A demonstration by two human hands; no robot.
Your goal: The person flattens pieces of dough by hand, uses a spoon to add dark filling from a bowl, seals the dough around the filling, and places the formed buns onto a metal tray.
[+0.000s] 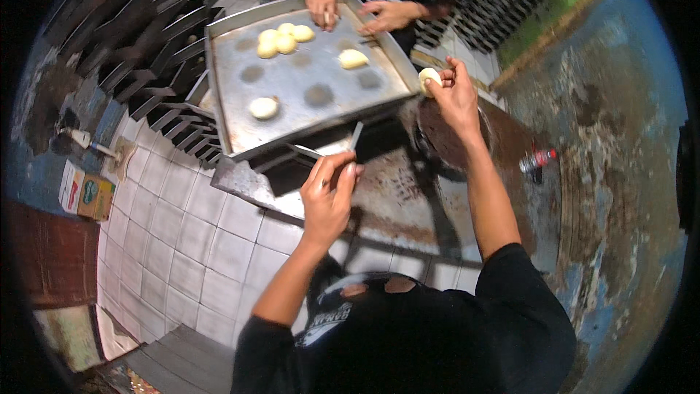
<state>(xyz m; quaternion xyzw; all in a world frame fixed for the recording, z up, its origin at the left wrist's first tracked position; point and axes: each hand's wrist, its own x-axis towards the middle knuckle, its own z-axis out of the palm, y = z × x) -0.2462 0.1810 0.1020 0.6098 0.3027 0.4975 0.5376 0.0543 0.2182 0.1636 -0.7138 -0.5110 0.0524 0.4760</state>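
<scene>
My left hand point(332, 193) is closed, pinching a thin flat grey strip point(356, 136) that points up past the near edge of the tray; its kind I cannot make out. Raised at the right, my right hand point(455, 98) grips a pale yellow dough ball point(429, 80) between thumb and fingers. Below that hand sits a round container point(440, 136) with a dark brown mass in it. Ahead is a shallow metal tray point(306, 137). On it are a cluster of pale dough balls point(278, 44), one lone ball point(263, 108) near the front and a longer piece point(353, 58).
Across the tray, a co-worker's hands point(321, 4) work at its far edge. The tray rests over a worn metal table point(394, 197). A small bottle with a red cap point(538, 160) lies at the right. Stacked dark metal racks point(138, 44) stand left; a carton point(86, 193) hangs low by the wall.
</scene>
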